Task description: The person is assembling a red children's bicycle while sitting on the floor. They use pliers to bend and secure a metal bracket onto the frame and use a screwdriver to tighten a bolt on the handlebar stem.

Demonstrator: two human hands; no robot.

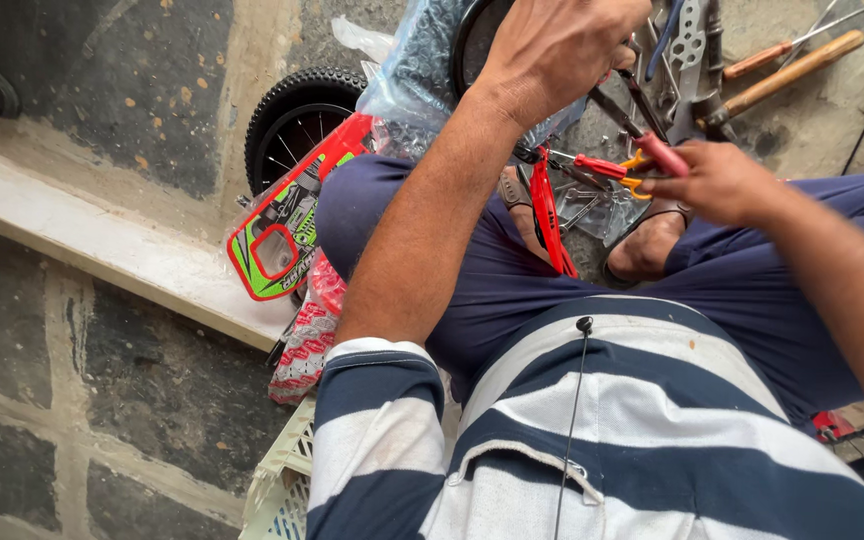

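Red-handled pliers (pixel 642 150) in right hand (pixel 717 180), long axis diagonal, nose pointing up-left

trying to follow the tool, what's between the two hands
In the head view, the red-handled pliers span the gap from the left hand to the right hand.

Short-sleeved shirt (pixel 642 420), broad horizontal stripes of navy and white; left sleeve (pixel 377 400) ends above the elbow with a navy band at the cuff edge; a seamed pocket flap or hem line across the lower front. Thin black cable (pixel 574 420) with a small round black clip near the chest, running straight down the shirt front. Navy trousers (pixel 512 280), plain, creased at the knees. Forearms bare; left hand (pixel 562 45) and right hand (pixel 717 180) ungloved, no rings visible; dark sandal (pixel 617 262) on one foot.
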